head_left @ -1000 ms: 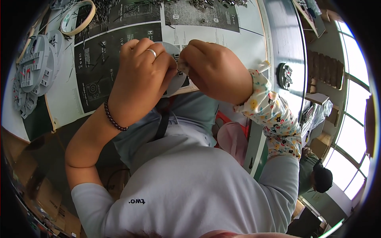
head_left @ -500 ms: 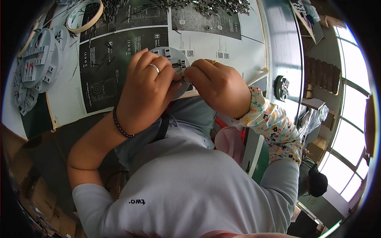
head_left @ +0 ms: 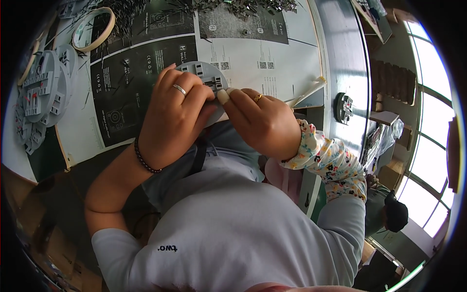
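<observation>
A round grey plastic plate [head_left: 214, 74] with slots and small raised blocks is held over the table's near edge. My left hand [head_left: 177, 104] is closed around its left side, thumb toward the middle. At the plate's right side my right hand [head_left: 262, 119] makes a pinch, with pale-looking fingertips meeting close to the left thumb. What sits between those right fingertips is too small and covered to make out. Both hands hide much of the plate's lower half.
Stacked grey plastic plates [head_left: 41, 97] lie at the left. A cream ring [head_left: 78, 45], thin black strips [head_left: 129, 22] and a heap of small shiny dark pieces [head_left: 267, 5] lie farther back. Another grey part [head_left: 345, 108] rests on the right-hand surface; a person [head_left: 386, 211] is beyond.
My right hand has rolled so its pinching fingertips show more plainly at the plate. The whole view has shifted a little; my left hand keeps its hold.
</observation>
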Action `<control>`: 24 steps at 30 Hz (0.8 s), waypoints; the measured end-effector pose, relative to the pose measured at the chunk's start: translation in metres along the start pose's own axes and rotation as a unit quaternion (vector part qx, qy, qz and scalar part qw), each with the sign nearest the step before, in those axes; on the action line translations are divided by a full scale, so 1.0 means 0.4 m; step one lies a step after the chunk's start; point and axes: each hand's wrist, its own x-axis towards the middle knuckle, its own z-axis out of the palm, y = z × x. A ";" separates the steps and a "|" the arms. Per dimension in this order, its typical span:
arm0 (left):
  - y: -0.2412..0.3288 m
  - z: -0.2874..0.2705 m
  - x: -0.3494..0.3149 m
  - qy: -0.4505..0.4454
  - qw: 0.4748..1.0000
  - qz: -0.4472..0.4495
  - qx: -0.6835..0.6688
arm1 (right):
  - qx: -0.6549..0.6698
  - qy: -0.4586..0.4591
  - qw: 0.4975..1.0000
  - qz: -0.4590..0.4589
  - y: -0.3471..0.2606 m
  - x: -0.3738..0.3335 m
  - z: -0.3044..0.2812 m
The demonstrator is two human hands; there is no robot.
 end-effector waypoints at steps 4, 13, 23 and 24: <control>0.000 0.001 0.000 0.019 0.999 -0.021 -0.019 | 0.010 0.031 0.999 0.004 -0.004 -0.013 -0.012; 0.024 -0.010 -0.045 -0.053 0.997 0.021 0.047 | 0.688 0.223 0.683 0.097 0.071 0.035 -0.048; 0.011 0.018 -0.061 -0.023 0.996 0.043 0.080 | 0.741 0.162 0.644 0.094 0.058 0.104 -0.020; 0.012 0.018 -0.060 -0.029 0.995 0.040 0.093 | 0.750 0.148 0.638 0.092 0.059 0.105 -0.021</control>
